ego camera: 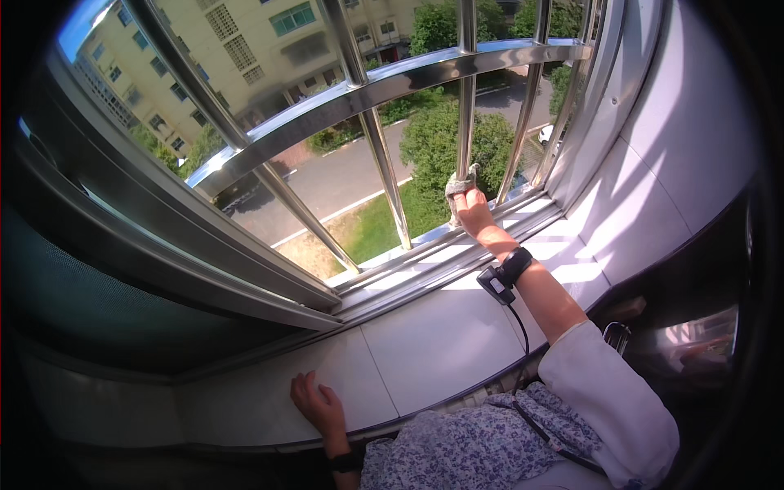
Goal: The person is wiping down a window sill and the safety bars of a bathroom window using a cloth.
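Observation:
Through the open part of a window, my right hand (472, 209) reaches out and grips a greyish cloth (460, 182). The cloth is wrapped around the lower part of an upright metal bar (467, 122) of the window guard, just above its bottom rail. My left hand (317, 404) rests on the white tiled window sill (429, 346), fingers slightly curled and apart, with nothing seen in it. A curved metal crossbar (416, 76) joins the several upright bars above my right hand.
Metal window tracks (392, 288) run between sill and guard. A framed sliding panel with a mesh screen (122, 288) stands at the left. The tiled side wall (661, 171) bounds the right. A cable hangs from the device (497, 285) on my right wrist. Outside, far below, are trees and a road.

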`<state>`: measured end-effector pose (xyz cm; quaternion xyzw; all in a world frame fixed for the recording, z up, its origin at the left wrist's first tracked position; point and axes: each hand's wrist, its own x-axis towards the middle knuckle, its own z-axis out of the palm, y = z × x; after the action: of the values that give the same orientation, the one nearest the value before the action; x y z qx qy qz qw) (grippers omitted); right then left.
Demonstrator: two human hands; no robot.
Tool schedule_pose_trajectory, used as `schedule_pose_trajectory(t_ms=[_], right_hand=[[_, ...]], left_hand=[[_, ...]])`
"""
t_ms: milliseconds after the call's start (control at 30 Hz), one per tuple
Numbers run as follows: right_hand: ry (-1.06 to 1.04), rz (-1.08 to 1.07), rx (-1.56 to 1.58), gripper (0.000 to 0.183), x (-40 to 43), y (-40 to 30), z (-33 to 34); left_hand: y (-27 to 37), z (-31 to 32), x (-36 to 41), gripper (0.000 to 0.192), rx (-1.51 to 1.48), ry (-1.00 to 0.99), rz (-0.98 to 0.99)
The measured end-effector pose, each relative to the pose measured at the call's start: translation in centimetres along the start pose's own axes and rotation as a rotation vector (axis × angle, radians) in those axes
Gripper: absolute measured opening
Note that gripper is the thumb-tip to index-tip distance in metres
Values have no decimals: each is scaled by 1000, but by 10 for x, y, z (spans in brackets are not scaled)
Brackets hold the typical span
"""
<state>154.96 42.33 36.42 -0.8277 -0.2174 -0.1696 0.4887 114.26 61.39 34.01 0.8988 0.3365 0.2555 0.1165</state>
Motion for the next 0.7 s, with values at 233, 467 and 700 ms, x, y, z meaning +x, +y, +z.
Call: schedule_pose_trajectory(t_ms=[233, 467, 700], right_hand=[[-182, -75, -235, 36, -13, 31, 3], [301, -152, 117, 26, -25, 14, -65], [453, -90, 183, 36, 66, -6, -125]], left_hand=[[2, -2, 2, 34, 10, -21, 7], [-3, 2, -3, 33, 38, 20, 9], [-3, 0, -1, 34, 36, 30, 53]])
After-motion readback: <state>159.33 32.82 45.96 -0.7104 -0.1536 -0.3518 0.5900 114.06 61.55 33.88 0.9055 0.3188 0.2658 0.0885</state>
